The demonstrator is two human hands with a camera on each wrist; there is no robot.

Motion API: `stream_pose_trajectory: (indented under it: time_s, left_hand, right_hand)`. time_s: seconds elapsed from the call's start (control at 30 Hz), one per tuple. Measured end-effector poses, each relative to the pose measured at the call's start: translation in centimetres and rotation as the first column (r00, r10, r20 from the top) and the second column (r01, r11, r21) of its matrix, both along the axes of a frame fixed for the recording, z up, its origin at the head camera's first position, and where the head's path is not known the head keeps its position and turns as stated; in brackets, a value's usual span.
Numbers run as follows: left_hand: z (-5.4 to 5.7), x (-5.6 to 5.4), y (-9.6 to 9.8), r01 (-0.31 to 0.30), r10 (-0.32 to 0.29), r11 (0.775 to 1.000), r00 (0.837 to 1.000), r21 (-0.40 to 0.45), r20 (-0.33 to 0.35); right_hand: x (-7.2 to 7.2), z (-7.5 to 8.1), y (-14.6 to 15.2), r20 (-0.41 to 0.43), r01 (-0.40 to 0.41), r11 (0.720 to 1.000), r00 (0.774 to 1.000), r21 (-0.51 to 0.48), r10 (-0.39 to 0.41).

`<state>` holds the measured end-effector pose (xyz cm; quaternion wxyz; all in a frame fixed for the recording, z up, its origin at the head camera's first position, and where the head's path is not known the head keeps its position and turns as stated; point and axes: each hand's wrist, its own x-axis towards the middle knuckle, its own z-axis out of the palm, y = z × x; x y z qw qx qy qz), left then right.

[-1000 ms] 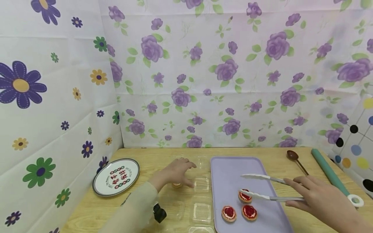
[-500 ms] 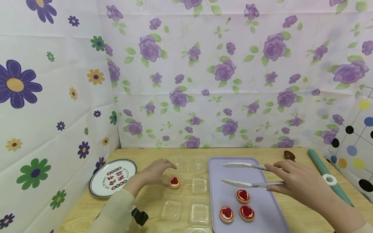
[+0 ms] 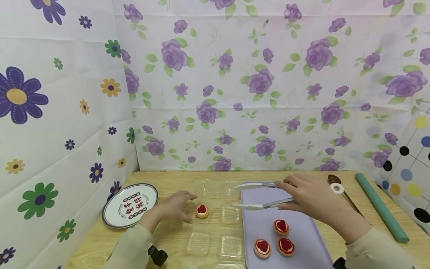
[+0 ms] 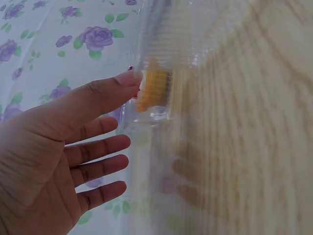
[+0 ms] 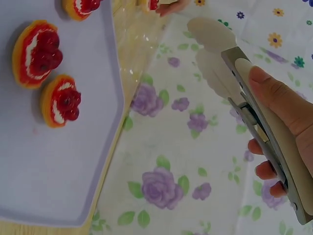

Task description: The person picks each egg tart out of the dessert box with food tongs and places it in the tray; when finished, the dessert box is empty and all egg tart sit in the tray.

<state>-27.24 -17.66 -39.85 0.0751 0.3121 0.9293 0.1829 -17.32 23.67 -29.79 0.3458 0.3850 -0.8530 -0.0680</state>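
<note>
My left hand hovers over the table with its fingers spread, just left of a red-topped tart in a clear plastic container. In the left wrist view, the thumb lies close to or against this container, and the tart shows through its wall; the hand holds nothing. My right hand grips metal tongs, their arms apart and nothing between them, above the left edge of the lilac tray. The right wrist view shows fingers and thumb round the tongs. Three tarts lie on the tray.
Several clear containers stand in two columns left of the tray. A printed plate lies at the left. To the right are a brown spoon, a green roller and a white ring behind the right hand.
My left hand has drawn back leftward, uncovering the boxed tart. The right hand has carried the spread tongs left and away from the tray's tarts; the white ring has shifted left with it.
</note>
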Motion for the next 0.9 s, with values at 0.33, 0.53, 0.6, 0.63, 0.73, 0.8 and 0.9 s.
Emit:
stream_pose_trajectory:
  time_s: [0.33, 0.53, 0.6, 0.63, 0.73, 0.8, 0.9]
  left_hand:
    - [-1.4, 0.3, -0.7, -0.053, 0.048, 0.992, 0.998, 0.114, 0.045]
    - [-1.9, 0.1, -0.7, -0.042, 0.038, 0.991, 0.999, 0.13, 0.029]
    - [-2.2, -0.1, -0.7, -0.03, 0.027, 0.991, 0.999, 0.13, 0.021]
    - [-2.3, -0.2, -0.7, -0.024, 0.022, 0.991, 1.0, 0.134, 0.018]
    - [-2.6, -0.4, -0.7, -0.018, 0.014, 0.989, 1.0, 0.149, 0.028]
    - [-2.8, -0.5, -0.7, -0.029, 0.022, 0.986, 0.999, 0.166, 0.039]
    - [-3.2, -0.6, -0.6, -0.051, 0.042, 0.979, 0.998, 0.196, 0.054]
  right_hand:
    - [-2.0, -1.1, -3.5, 0.074, -0.001, 1.0, 0.997, 0.012, 0.0]
    - [-2.9, -2.1, -5.3, 0.15, 0.003, 1.0, 0.989, 0.019, -0.006]
    - [-3.2, -2.3, -5.9, 0.173, 0.01, 0.999, 0.985, 0.031, -0.015]
    - [-3.3, -2.4, -6.2, 0.186, 0.013, 0.999, 0.982, 0.038, -0.02]
    - [-3.7, -2.7, -7.2, 0.212, 0.034, 0.996, 0.976, 0.082, -0.05]
    - [-3.9, -2.7, -7.8, 0.224, 0.048, 0.992, 0.972, 0.118, -0.074]
    - [-4.2, -2.6, -8.7, 0.236, 0.071, 0.983, 0.966, 0.169, -0.111]
